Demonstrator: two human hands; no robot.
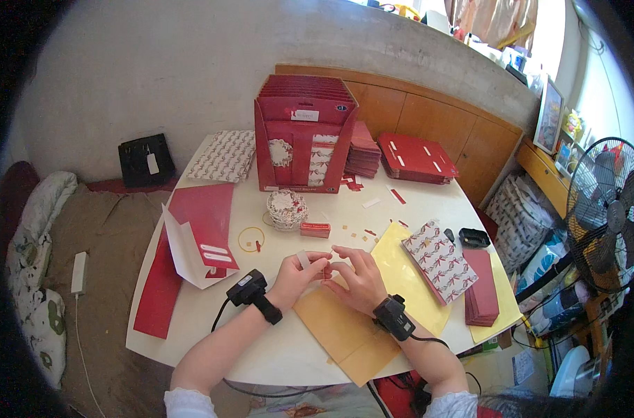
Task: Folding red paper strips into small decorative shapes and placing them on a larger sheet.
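Observation:
My left hand and my right hand meet fingertip to fingertip above the middle of the white table. A small pale strip is held between the fingers of my left hand. My right hand has its fingers bent towards the left fingertips; whatever lies between them is too small and too covered to make out. Below them lies a tan paper sheet. Just beyond my hands sit a small stack of red-and-white printed cards and a stack of white wreath-shaped cut-outs.
A red display box filled with red packs stands at the back. Patterned folders lie on a yellow sheet at right, near red card stacks. An opened card folder is at left. A fan stands beyond the table's right edge.

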